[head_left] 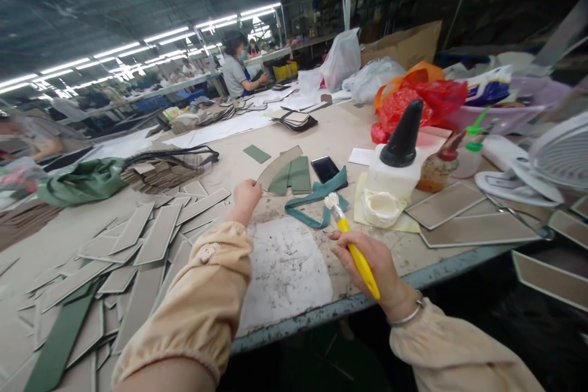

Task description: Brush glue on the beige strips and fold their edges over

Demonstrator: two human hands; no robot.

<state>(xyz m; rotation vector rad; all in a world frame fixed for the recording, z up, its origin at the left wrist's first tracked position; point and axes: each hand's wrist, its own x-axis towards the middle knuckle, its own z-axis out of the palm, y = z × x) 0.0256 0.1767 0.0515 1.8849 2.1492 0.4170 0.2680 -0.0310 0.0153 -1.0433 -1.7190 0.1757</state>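
My right hand [374,263] is wrapped round a paintbrush [362,266] with a yellow handle, its pale bristles pointing up and away from me. My left hand [247,199] reaches forward, fingers pinched at the near end of a curved grey-beige piece [287,162]. That piece overlaps green flat pieces [299,176] on the table. Between the hands lies a loose teal strip [310,217], beside a phone [324,168]. A stained white sheet [287,269] covers the table edge in front of me. Right of the brush stands a white bottle [392,174] with a black cone top.
Many pale-edged beige panels [158,233] are strewn at left, with a bundled stack [158,171] behind. At right are a glue-stained bottle [438,168], a white fan [560,150], red plastic bags [408,104] and a purple basin [500,113]. A co-worker [239,67] is farther back.
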